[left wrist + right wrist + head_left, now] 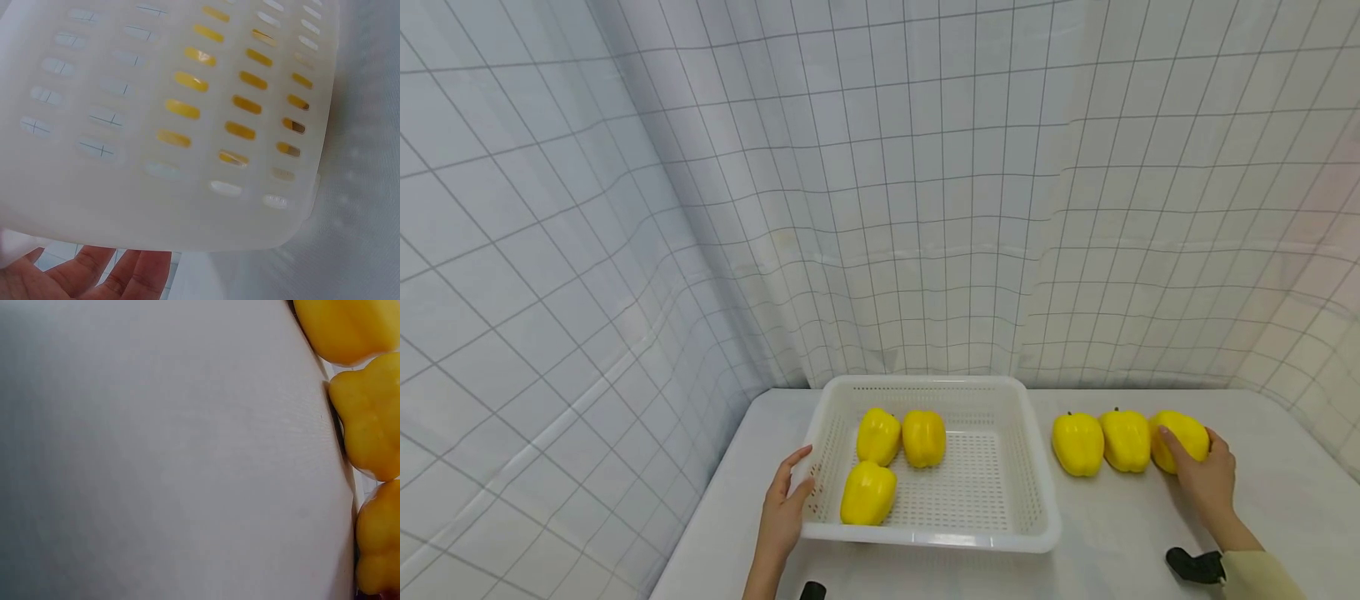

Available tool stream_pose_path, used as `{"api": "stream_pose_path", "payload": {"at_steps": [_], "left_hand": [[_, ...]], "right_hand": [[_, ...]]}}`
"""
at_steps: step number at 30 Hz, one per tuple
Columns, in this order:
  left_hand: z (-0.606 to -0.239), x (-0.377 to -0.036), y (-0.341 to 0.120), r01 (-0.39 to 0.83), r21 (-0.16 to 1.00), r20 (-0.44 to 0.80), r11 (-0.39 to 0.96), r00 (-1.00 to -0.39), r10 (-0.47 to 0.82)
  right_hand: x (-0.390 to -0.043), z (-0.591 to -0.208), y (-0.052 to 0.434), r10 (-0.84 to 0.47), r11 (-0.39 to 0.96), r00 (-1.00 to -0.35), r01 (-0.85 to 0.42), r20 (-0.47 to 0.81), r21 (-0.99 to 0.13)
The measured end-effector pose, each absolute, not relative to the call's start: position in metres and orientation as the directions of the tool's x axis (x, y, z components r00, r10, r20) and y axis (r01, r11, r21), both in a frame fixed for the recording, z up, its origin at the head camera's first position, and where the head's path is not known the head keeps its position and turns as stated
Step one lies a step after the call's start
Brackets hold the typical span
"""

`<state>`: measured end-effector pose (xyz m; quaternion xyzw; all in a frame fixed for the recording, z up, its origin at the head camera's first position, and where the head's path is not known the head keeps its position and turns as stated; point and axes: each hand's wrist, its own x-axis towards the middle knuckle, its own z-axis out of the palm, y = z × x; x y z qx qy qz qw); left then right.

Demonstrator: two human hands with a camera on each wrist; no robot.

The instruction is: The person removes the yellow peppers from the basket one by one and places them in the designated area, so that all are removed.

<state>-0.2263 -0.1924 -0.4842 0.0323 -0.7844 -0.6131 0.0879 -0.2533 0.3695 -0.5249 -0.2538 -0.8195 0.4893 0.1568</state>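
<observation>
A white plastic basket (925,537) with slotted walls holds a yellow bell pepper (868,493) near its front left and two more behind. My left hand (782,512) grips the basket's left rim; its fingers (147,275) show at that rim in the left wrist view. At the right, my right hand (1208,477) holds a yellow bell pepper (1176,433), thumb in front and fingers round its right side. This pepper ends a row beside a middle pepper (1126,442) and a left one (1078,444). In the right wrist view the peppers (375,419) line the right edge.
Everything stands on a white table (1112,533). A white curtain with a dark grid (925,208) hangs behind the table and along its sides. A black strap (1195,567) sits by the right wrist, next to a pale sleeve (1258,575).
</observation>
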Motion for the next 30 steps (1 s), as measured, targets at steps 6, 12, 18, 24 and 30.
{"api": "stream_pose_path", "payload": {"at_steps": [6,12,18,24,30], "left_hand": [[-0.4843,-0.2262,-0.1923,0.059,0.966,0.102,0.251,-0.982,-0.16],[-0.4845,-0.2265,-0.1925,0.062,0.965,0.106,0.256,-0.981,-0.163],[-0.4852,-0.2268,-0.1924,0.06,0.967,0.101,0.247,-0.982,-0.16],[-0.4847,-0.2262,-0.1918,0.059,0.968,0.099,0.242,-0.982,-0.158],[-0.483,-0.2256,-0.1916,0.058,0.97,0.096,0.235,-0.983,-0.155]], "right_hand": [[-0.2539,-0.526,0.3702,0.567,0.4,-0.824,0.277,-0.001,-0.874],[-0.2546,-0.5269,0.3718,0.566,0.378,-0.824,0.272,-0.011,-0.885],[-0.2537,-0.5286,0.3732,0.566,0.36,-0.824,0.276,-0.027,-0.891],[-0.2536,-0.5292,0.3741,0.581,0.342,-0.813,0.289,-0.041,-0.894],[-0.2509,-0.5277,0.3715,0.614,0.327,-0.789,0.264,-0.009,-0.907]]}}
